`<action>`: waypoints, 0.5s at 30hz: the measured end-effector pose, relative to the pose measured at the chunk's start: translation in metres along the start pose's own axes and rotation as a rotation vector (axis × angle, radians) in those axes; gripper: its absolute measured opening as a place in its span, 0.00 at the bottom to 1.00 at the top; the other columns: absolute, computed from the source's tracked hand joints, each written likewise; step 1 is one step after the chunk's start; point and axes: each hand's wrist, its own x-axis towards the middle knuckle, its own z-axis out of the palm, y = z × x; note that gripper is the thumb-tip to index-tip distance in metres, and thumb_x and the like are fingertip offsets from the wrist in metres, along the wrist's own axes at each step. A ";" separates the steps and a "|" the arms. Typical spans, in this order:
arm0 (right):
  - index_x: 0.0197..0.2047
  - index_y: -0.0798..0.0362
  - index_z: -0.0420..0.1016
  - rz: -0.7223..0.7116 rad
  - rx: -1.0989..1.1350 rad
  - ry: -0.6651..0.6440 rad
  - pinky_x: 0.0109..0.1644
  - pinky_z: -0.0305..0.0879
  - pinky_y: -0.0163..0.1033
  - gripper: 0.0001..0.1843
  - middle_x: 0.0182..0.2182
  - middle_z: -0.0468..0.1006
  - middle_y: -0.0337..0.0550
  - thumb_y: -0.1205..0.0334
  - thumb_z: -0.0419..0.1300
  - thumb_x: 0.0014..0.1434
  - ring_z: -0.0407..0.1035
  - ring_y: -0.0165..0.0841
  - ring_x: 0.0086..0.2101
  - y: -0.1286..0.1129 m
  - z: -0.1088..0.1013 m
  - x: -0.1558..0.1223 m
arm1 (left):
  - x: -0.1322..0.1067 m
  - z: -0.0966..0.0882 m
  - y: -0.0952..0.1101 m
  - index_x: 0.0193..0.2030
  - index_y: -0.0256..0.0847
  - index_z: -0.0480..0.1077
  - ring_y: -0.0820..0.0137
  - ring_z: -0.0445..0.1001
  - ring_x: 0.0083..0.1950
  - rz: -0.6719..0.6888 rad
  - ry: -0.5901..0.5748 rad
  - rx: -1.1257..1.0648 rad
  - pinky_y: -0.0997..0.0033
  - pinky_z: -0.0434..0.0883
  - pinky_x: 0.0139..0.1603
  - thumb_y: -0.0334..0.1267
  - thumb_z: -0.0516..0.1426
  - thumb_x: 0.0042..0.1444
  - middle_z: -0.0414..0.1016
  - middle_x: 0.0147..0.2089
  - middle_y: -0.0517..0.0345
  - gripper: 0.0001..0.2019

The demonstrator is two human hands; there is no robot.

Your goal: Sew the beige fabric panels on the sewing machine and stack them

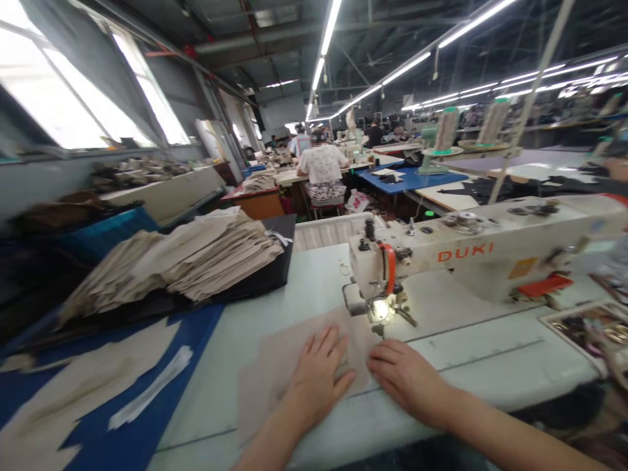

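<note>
A beige fabric piece (275, 373) lies flat on the pale sewing table (471, 360), reaching under the needle of a white DUKI sewing machine (471, 255). My left hand (316, 376) rests flat on the fabric, fingers stretched out toward the needle. My right hand (402, 373) lies just right of it at the fabric's edge, fingers extended and pressed down, close to the lit presser foot (380, 311). Neither hand grips anything.
A tall stack of beige cut pieces (196, 258) sits at the left on a dark tray. Loose beige and white strips lie on a blue surface (147, 418). A tray of small parts (589, 327) is at the right. A seated person (322, 171) works further back.
</note>
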 end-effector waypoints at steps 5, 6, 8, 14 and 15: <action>0.48 0.52 0.78 -0.065 0.016 0.122 0.55 0.69 0.46 0.15 0.43 0.80 0.49 0.65 0.51 0.68 0.73 0.40 0.45 0.021 0.003 -0.004 | -0.027 -0.023 -0.022 0.61 0.41 0.67 0.61 0.66 0.65 -0.064 0.200 0.017 0.53 0.66 0.64 0.39 0.51 0.65 0.68 0.65 0.46 0.19; 0.48 0.52 0.78 -0.063 0.022 0.135 0.54 0.70 0.46 0.15 0.43 0.81 0.49 0.64 0.51 0.68 0.74 0.39 0.45 0.025 0.004 -0.004 | -0.038 -0.028 -0.036 0.59 0.41 0.68 0.62 0.68 0.63 -0.109 0.247 0.020 0.55 0.68 0.63 0.37 0.50 0.65 0.70 0.63 0.46 0.18; 0.47 0.51 0.79 -0.054 0.039 0.148 0.52 0.72 0.44 0.16 0.42 0.81 0.49 0.61 0.50 0.69 0.75 0.39 0.44 0.031 0.006 -0.005 | -0.067 -0.040 -0.073 0.56 0.40 0.70 0.63 0.72 0.59 -0.265 0.327 0.036 0.57 0.70 0.60 0.36 0.48 0.64 0.74 0.59 0.47 0.17; 0.46 0.49 0.80 -0.018 0.055 0.159 0.50 0.74 0.44 0.17 0.41 0.82 0.48 0.56 0.51 0.68 0.76 0.39 0.43 0.036 0.010 -0.009 | -0.147 -0.066 -0.165 0.44 0.38 0.75 0.56 0.75 0.53 -0.846 0.306 0.112 0.56 0.71 0.57 0.43 0.49 0.57 0.78 0.50 0.44 0.18; 0.46 0.49 0.80 -0.018 0.051 0.161 0.50 0.74 0.44 0.17 0.41 0.82 0.48 0.56 0.51 0.68 0.76 0.38 0.43 0.036 0.010 -0.009 | -0.154 -0.067 -0.170 0.42 0.38 0.75 0.56 0.76 0.51 -0.862 0.276 0.104 0.57 0.72 0.55 0.43 0.48 0.57 0.79 0.48 0.44 0.18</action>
